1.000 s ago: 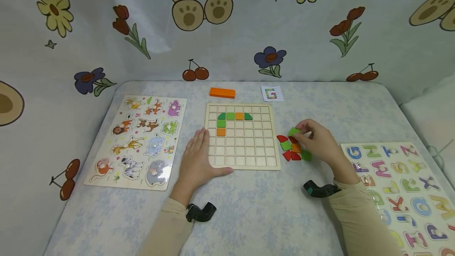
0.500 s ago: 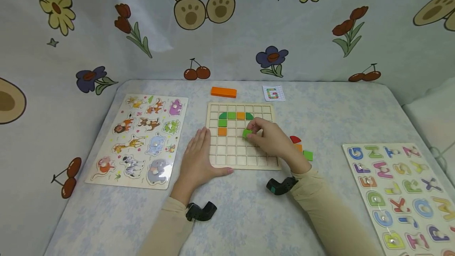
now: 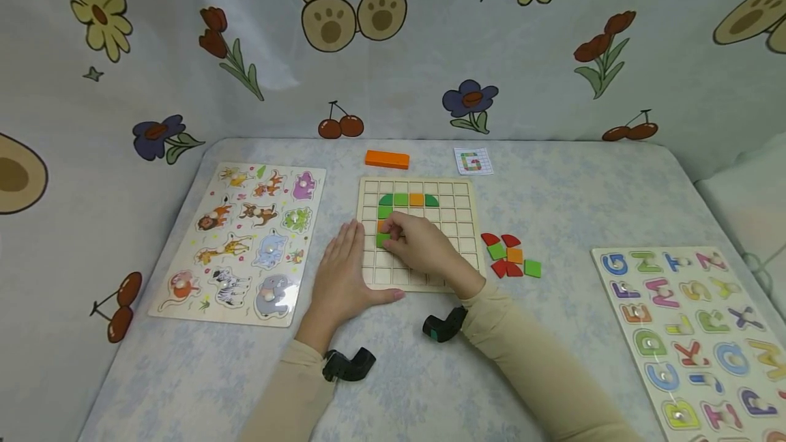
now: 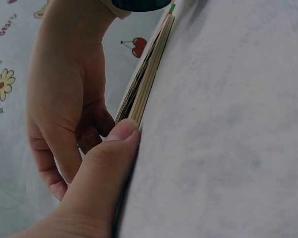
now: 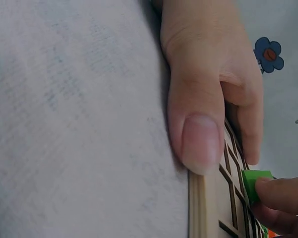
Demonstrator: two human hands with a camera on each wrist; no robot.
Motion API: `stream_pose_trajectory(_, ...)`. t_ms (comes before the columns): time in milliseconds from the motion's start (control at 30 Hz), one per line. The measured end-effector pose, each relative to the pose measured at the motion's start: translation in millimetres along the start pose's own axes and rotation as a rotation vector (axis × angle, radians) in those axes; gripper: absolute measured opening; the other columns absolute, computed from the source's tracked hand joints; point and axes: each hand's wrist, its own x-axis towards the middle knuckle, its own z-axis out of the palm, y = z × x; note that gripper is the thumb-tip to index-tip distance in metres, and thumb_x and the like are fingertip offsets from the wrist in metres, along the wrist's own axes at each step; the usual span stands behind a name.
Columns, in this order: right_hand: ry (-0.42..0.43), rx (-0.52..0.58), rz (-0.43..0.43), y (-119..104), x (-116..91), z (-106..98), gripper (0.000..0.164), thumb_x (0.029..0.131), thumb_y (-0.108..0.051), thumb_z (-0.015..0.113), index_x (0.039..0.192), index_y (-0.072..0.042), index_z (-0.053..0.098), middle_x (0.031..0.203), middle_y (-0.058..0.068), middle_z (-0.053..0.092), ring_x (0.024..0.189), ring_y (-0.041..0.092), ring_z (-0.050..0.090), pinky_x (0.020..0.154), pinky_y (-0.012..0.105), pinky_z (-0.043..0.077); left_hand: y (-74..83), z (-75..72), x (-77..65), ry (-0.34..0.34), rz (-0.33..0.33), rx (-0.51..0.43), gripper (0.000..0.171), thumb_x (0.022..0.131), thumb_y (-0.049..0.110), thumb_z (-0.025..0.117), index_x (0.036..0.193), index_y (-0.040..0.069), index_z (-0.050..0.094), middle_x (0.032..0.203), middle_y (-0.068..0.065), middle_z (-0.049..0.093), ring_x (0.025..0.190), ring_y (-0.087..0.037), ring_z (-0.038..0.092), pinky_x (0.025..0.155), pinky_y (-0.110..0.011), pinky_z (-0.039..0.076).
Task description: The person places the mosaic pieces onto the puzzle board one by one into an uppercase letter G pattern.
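Note:
A wooden grid board (image 3: 430, 278) lies mid-table, bearing green and orange tiles along an upper row and down a left column. My left hand (image 3: 344, 271) rests flat at its left edge, fingers straight, thumb along the near edge. With thumb and fingertips my right hand (image 3: 424, 244) pinches a green square tile (image 3: 382, 241) over the left column, just below an orange tile (image 3: 381, 226) that the fingers partly cover. In the right wrist view the green tile (image 5: 256, 183) stands tilted between the fingertips, close over the grid.
Several loose red, green and orange pieces (image 3: 514, 256) lie right of the board. Behind it are an orange block (image 3: 387, 159) and a pattern card (image 3: 473, 161). An animal puzzle (image 3: 245, 244) lies left, a letter puzzle (image 3: 694, 333) right.
My right hand has picked the green square tile from the loose pieces and carried it left across the board to the left column. The left hand has stayed at the board's edge.

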Motion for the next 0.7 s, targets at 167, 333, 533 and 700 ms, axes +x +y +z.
stream_pose_trajectory(167, 0.006, -0.026, 0.022, -1, 1, 3, 0.011, 0.094, -0.02, 0.069, 0.104, -0.016, 0.067, 0.089, -0.004, 0.062, 0.08, 0.014, 0.055, 0.072, 0.028, 0.049, -0.2, -1.3, -0.3, -0.006, -0.005, -0.004, 0.142, 0.062, 0.086, 0.067, 0.16, 0.007, 0.003, 0.169, -0.008, 0.002, 0.157, -0.022, 0.001, 0.128, -0.042, 0.007)
stream_pose_trajectory(333, 0.012, -0.042, 0.025, -1, -2, 3, 0.007, 0.093, -0.02, 0.07, 0.098, -0.016, 0.069, 0.09, -0.003, 0.062, 0.081, 0.014, 0.056, 0.074, 0.029, 0.05, 1.0, -1.4, 0.2, -0.012, -0.009, -0.001, 0.142, 0.061, 0.086, 0.067, 0.16, 0.006, 0.003, 0.169, -0.008, 0.002, 0.157, -0.022, 0.001, 0.128, -0.041, 0.007)
stream_pose_trajectory(533, 0.039, -0.097, 0.01, -1, -7, 3, 0.01, 0.093, -0.02, 0.071, 0.102, -0.017, 0.073, 0.091, -0.005, 0.064, 0.079, 0.011, 0.058, 0.074, 0.028, 0.051, 0.4, 0.6, 0.5, 0.003, -0.004, 0.005, 0.142, 0.061, 0.087, 0.067, 0.16, 0.006, 0.004, 0.169, -0.009, 0.003, 0.157, -0.023, 0.002, 0.128, -0.042, 0.008)
stream_pose_trajectory(700, 0.047, -0.104, 0.003, -1, -11, 3, 0.017, 0.093, -0.02, 0.071, 0.108, -0.016, 0.078, 0.098, -0.005, 0.069, 0.088, 0.01, 0.064, 0.078, 0.03, 0.055, -0.4, 1.3, 0.4, 0.007, -0.002, 0.01, 0.142, 0.061, 0.088, 0.066, 0.16, 0.006, 0.004, 0.169, -0.009, 0.003, 0.157, -0.022, 0.002, 0.128, -0.042, 0.008)
